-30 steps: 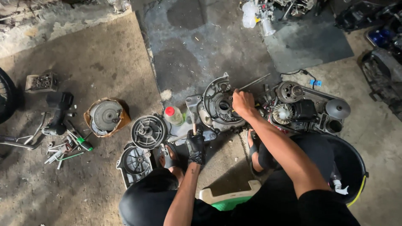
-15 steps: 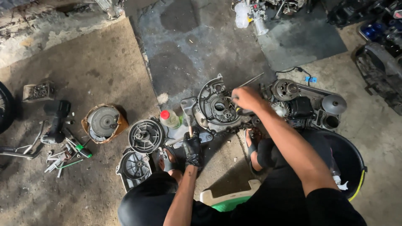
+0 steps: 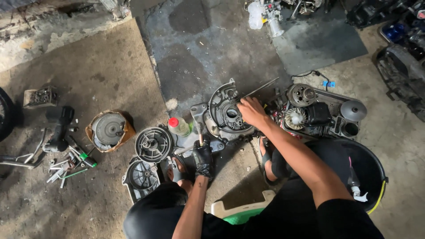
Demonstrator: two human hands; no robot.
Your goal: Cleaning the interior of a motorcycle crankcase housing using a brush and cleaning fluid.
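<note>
Little moved, right hand fingers curled on engine case rim, gloved left hand gripping tool (perhaps a screwdriver), bare floor beyond.

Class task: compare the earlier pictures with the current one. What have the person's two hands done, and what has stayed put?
Little changed. The right hand stays pressed on the round engine cover; the gloved left hand keeps its grip on a thin tool beside it. Only the camera shifted slightly. The red-capped bottle and loose round parts lie unmoved.

A round metal drum in a brown wrapper, loose hand tools, a ribbed cover and a black bucket on the workshop floor.
</note>
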